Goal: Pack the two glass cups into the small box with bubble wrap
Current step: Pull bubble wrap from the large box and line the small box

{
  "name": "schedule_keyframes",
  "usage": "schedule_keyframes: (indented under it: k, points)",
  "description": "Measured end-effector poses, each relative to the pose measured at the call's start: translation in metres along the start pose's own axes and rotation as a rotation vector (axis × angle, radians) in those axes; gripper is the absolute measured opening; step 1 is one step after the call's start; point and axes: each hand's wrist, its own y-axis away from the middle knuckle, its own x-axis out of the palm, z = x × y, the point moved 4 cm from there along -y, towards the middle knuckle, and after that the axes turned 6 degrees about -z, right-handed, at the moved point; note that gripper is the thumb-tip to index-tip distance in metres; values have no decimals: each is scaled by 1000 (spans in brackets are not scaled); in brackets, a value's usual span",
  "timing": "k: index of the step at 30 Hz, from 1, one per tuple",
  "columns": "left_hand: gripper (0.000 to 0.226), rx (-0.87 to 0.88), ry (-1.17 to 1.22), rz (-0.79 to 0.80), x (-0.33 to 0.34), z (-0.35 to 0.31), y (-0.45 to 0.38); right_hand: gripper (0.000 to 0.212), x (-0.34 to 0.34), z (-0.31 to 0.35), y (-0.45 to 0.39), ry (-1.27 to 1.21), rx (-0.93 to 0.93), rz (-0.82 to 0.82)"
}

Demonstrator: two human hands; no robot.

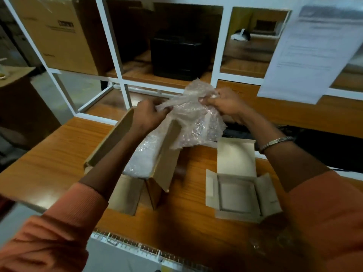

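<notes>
On the glossy orange-brown wooden table, a small pale flat cardboard box lies open near the front edge beside a taller brown cardboard box with raised flaps and clear bubble wrap inside. Above the taller box, the left hand and right hand both pinch a crumpled clear bubble wrap sheet; no glass cups are discernible. Beyond stand a white metal-framed shelf holding a large brown carton and a black box-shaped object, with a hanging white paper sheet at right.

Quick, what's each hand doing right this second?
Left hand: fingers curled, gripping the bubble wrap at its left edge.
Right hand: pinching the same bubble wrap near its top.
</notes>
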Motion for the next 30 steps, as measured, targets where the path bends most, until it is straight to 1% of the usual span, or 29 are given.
schedule_keyframes:
  k: [2, 3, 4, 5, 7, 9, 10, 12, 13, 14, 16, 18, 20, 21, 22, 23, 26, 27, 28, 30]
  points:
    - [21, -85, 300, 112, 17, -21, 12, 29, -29, -23, 22, 2, 42, -70]
    - [14, -116, 415, 200, 25, -36, 20, 32, -45, -34, 33, 8, 58, -110]
    - [10, -127, 475, 300, 32, -53, 31, 36, -60, -46, 44, 8, 75, -149]
    - [9, -139, 494, 391, 41, -68, 42, 40, -76, -58, 54, 8, 101, -188]
    - [6, -195, 444, 538, 59, -90, 65, 48, -102, -81, 73, 31, 160, -240]
    - [12, -238, 391, 655, 81, -97, 86, 48, -124, -101, 91, 82, 203, -256]
    - [18, -254, 392, 688, 93, -97, 97, 51, -132, -111, 100, 95, 231, -246]
    - [25, -293, 439, 702, 114, -95, 118, 50, -142, -134, 116, 110, 280, -175]
    - [26, -300, 459, 697, 124, -94, 128, 46, -144, -145, 126, 130, 305, -140]
    - [24, -290, 452, 689, 133, -92, 136, 46, -146, -157, 134, 152, 329, -120]
    - [17, -249, 351, 700, 144, -85, 149, 47, -152, -178, 150, 186, 362, -118]
    - [18, -238, 284, 774, 151, -76, 164, 47, -159, -198, 163, 192, 393, -136]
    - [21, -224, 280, 828, 158, -68, 177, 70, -159, -215, 172, 228, 405, -83]
    - [21, -236, 287, 823, 162, -63, 182, 82, -156, -225, 172, 257, 403, -30]
    - [21, -264, 300, 806, 165, -58, 186, 88, -151, -233, 171, 286, 403, 20]
    - [21, -300, 315, 783, 167, -53, 189, 89, -146, -237, 171, 311, 409, 60]
    - [18, -400, 332, 708, 169, -40, 196, 53, -128, -223, 168, 334, 386, 93]
    - [17, -442, 339, 678, 169, -33, 198, 45, -121, -218, 162, 350, 353, 87]
    - [18, -490, 346, 645, 169, -26, 200, 41, -114, -212, 156, 371, 311, 74]
    - [20, -586, 355, 586, 170, -12, 206, 59, -97, -208, 142, 423, 240, 40]
